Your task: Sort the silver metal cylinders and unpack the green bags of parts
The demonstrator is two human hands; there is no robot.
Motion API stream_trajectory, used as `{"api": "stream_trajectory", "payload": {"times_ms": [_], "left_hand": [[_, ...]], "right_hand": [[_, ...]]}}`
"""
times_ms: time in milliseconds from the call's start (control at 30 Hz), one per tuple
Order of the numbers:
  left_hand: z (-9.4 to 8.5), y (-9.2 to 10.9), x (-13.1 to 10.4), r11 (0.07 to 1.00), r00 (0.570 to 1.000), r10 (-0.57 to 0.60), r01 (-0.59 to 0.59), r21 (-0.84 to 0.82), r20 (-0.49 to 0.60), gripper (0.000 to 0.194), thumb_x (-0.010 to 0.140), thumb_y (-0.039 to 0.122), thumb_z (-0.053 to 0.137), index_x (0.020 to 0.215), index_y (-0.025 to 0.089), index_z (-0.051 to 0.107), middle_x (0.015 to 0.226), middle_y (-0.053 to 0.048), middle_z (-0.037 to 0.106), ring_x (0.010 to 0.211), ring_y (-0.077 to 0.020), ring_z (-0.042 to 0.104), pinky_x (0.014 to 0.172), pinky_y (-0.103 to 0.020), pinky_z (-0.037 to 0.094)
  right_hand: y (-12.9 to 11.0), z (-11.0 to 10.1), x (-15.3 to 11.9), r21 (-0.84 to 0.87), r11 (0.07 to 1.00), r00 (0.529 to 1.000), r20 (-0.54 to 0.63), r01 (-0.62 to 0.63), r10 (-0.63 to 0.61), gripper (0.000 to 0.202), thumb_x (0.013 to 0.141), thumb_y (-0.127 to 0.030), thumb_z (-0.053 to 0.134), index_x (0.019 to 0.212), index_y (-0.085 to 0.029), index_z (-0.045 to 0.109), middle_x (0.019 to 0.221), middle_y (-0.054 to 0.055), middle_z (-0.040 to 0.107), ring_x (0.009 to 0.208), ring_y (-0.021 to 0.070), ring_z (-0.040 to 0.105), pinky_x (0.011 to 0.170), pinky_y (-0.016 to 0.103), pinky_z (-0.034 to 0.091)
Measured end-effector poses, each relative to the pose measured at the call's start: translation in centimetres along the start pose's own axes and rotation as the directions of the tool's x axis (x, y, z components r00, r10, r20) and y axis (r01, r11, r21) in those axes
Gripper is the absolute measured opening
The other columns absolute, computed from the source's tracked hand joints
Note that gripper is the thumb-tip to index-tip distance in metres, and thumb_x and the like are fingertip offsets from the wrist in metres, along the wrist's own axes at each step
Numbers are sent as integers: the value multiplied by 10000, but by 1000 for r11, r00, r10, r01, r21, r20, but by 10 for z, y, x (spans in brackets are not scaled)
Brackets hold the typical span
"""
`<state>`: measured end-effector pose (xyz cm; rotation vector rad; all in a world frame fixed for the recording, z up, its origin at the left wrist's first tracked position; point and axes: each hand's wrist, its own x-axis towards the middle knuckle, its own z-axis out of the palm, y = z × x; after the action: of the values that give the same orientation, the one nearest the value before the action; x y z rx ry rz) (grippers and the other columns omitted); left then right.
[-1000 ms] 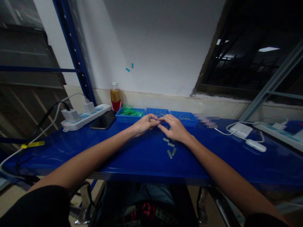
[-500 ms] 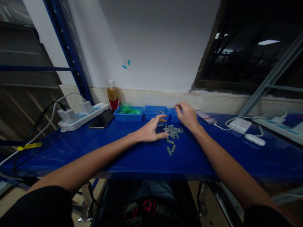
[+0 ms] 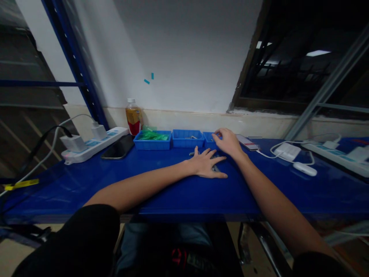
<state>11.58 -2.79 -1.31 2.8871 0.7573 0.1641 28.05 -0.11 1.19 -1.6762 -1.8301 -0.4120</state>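
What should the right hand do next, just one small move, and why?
Perhaps the right hand should dip slightly lower into the rightmost blue bin: it is poised at that bin, curled, while the left hand is spread over the small metal pieces. Whether the right hand already holds anything, I cannot tell.

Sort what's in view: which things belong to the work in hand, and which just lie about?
Seemingly in use:
metal pieces, partly under the left hand
blue bins, one by the right hand

Seemingly just lying about:
bottle
phones
power strips
charger
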Motion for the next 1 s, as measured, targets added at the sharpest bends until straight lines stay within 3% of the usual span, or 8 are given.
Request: {"api": "stream_trajectory", "payload": {"times_ms": [133, 233, 400, 567, 667, 767, 867, 1000], "left_hand": [[5, -1, 24, 1000, 1000, 14, -15, 14, 23, 722, 800, 746, 250, 1392, 337, 321, 1494, -80, 281, 1366, -358, 199, 994, -727, 68], [7, -4, 21, 999, 1000, 14, -13, 43, -26, 621, 855, 663, 253, 1347, 310, 391, 1453, -77, 357, 1332, -330, 273, 991, -706, 153], [5, -15, -15, 996, 999, -9, 14, 86, -52, 531, 904, 575, 228, 1333, 312, 397, 1442, -67, 375, 1328, -318, 286, 988, -660, 228], [0, -29, -56, 987, 991, -65, 80, 140, -114, 568, 888, 625, 224, 1332, 321, 403, 1453, -78, 353, 1327, -320, 291, 1004, -647, 221], [-4, -36, -68, 971, 976, -149, 174, 163, -155, 638, 832, 710, 245, 1334, 352, 406, 1483, -71, 299, 1356, -359, 217, 1002, -709, 106], [-8, -43, -72, 950, 954, -249, 274, 146, -169, 696, 784, 758, 282, 1359, 376, 371, 1457, -84, 345, 1334, -385, 254, 978, -742, 43], [-7, -49, -72, 936, 933, -322, 339, 93, -160, 706, 761, 767, 319, 1349, 382, 381, 1420, -94, 391, 1289, -386, 323, 971, -730, 122], [-3, -56, -69, 950, 940, -295, 309, 56, -172, 671, 773, 743, 346, 1292, 333, 458, 1354, -107, 431, 1242, -351, 382, 988, -581, 288]], "right_hand": [[3, -1, -1, 27, 999, 999, 44, 19, -20, 244, 859, -362, 493, 921, -169, 628, 861, 72, 632, 843, 206, 567, 770, 307, 412], [4, -2, -1, 51, 998, 997, 60, 37, -40, 236, 861, -357, 501, 917, -167, 630, 873, 71, 638, 839, 196, 572, 762, 296, 413], [-9, -7, -2, 94, 990, 988, 108, 104, -114, 215, 867, -337, 499, 895, -171, 633, 876, 68, 642, 837, 195, 576, 759, 296, 417], [-30, -22, -10, 163, 967, 929, 285, 196, -236, 253, 870, -379, 507, 985, -188, 629, 914, 69, 641, 845, 210, 586, 772, 330, 439], [-34, -30, -30, 235, 939, 896, 310, 251, -317, 391, 860, -471, 510, 1139, -203, 570, 1042, 92, 615, 981, 246, 561, 863, 392, 435], [-27, -26, -58, 254, 924, 871, 334, 284, -360, 687, 769, -585, 585, 1332, -234, 407, 1260, 132, 490, 1158, 315, 460, 949, 495, 384], [-18, -11, -73, 283, 924, 832, 422, 257, -361, 887, 713, -638, 611, 1417, -227, 262, 1348, 156, 377, 1227, 336, 396, 979, 524, 365], [-22, 12, -66, 341, 909, 818, 432, 242, -380, 913, 712, -639, 613, 1420, -197, 244, 1387, 163, 303, 1283, 328, 331, 1032, 496, 333]]}}
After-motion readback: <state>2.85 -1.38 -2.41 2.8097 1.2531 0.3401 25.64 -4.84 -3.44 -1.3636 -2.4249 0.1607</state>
